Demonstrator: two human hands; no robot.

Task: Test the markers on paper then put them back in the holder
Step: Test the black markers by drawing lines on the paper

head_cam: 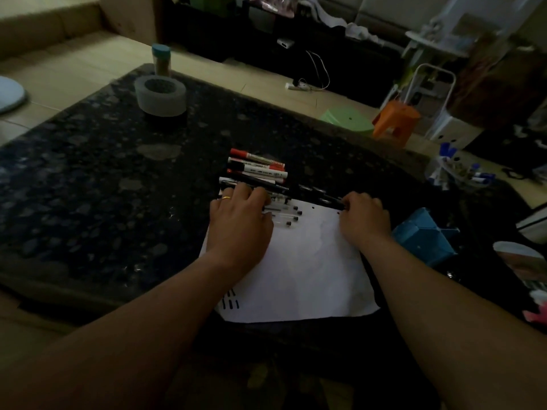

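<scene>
A white sheet of paper (302,273) lies on the dark speckled table (88,184), with short black strokes at its near left corner. Several markers and pens (257,165) lie side by side just beyond the paper's far edge, some with red caps. My left hand (239,223) rests palm down on the paper's far left, fingers over several clear pens (284,213). My right hand (362,220) is at the paper's far right edge, fingers closed on the end of a black marker (319,196). A blue holder (423,236) lies right of the paper.
A grey tape roll (159,96) and a blue-lidded jar (161,59) stand at the table's far left. Green (346,118) and orange (396,116) stools stand on the floor beyond the table. Assorted items crowd the right edge.
</scene>
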